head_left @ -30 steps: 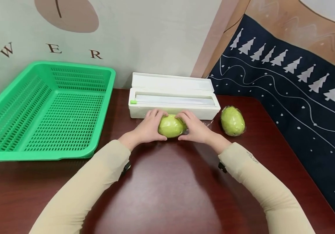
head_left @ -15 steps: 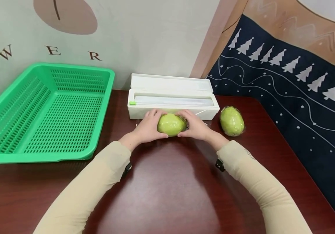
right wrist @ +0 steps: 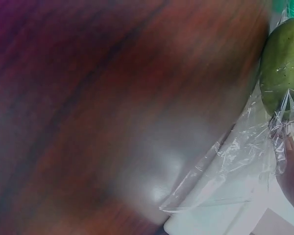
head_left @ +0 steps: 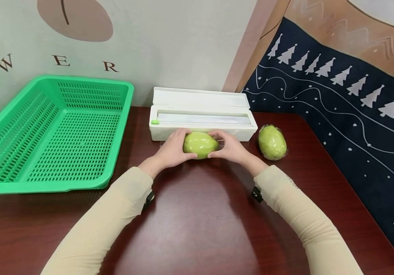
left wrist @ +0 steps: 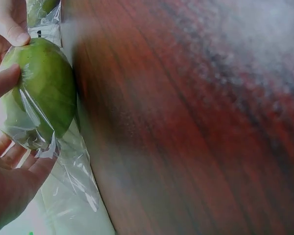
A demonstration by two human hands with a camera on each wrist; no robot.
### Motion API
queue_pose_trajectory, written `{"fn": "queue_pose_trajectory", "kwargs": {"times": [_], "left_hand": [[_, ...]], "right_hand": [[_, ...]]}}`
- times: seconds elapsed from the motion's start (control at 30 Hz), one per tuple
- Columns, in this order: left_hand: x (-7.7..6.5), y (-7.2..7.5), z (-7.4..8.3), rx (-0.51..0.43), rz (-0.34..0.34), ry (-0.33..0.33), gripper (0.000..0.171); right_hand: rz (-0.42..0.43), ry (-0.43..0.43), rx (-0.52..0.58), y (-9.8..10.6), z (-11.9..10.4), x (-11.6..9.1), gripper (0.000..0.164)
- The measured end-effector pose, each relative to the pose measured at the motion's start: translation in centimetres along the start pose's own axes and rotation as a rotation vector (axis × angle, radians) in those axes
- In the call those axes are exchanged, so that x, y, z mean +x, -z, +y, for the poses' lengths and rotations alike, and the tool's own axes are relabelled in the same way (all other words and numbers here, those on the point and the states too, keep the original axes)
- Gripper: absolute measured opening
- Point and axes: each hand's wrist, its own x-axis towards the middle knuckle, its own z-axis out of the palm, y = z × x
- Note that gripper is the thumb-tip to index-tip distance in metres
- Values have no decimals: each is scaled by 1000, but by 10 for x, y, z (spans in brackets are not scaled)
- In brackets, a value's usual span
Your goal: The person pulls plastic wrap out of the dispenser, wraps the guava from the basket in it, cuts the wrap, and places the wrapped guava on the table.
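Note:
In the head view a green mango [head_left: 200, 145] lies sideways between my two hands, just in front of the white wrap box [head_left: 167, 133]. My left hand [head_left: 171, 150] grips its left end, with the thumb on the near side and fingers behind. My right hand [head_left: 230, 149] holds the right end the same way. Clear plastic wrap [left wrist: 71, 169] covers the mango's end in the left wrist view and trails loose below it. A loose sheet also spreads beside the mango in the right wrist view. The fingertips behind the mango are partly hidden.
A second wrapped mango [head_left: 272, 142] lies right of the box. The box's lid [head_left: 200, 97] stands raised, with a green slider [head_left: 155, 122] at its left. A large green basket [head_left: 116, 152] sits at left. A wall [head_left: 190, 46] rises behind.
The mango has shifted slightly away toward the box and turned a little. Both thumbs have moved up along its near side, and the fingers have slipped further behind it.

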Motion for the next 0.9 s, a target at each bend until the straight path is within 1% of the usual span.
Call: {"fn": "queue_pose_trajectory", "kwargs": {"times": [0.2,0.37,0.47,0.57,0.67,0.8,0.9], "left_hand": [[1,1,-2,-25,2,-5,68],[-1,0,-2,-45,-10,43,69],[-3,-1,-2,-55,-6,71,70],[-3,-2,0,-62,19,72,69],[-4,-4,1,-77,57,66,66],[-5,-7,1,-98,96,62,61],[-4,-6,1,-81,101,68,58]], "right_hand": [[5,5,23,0,0,1,65],[27,7,44,1,3,2,64],[36,-14,60,1,5,4,63],[54,-62,72,0,6,3,62],[85,-106,73,0,7,2,59],[102,-118,76,-1,7,1,54],[103,-123,84,-1,7,1,50]]}}
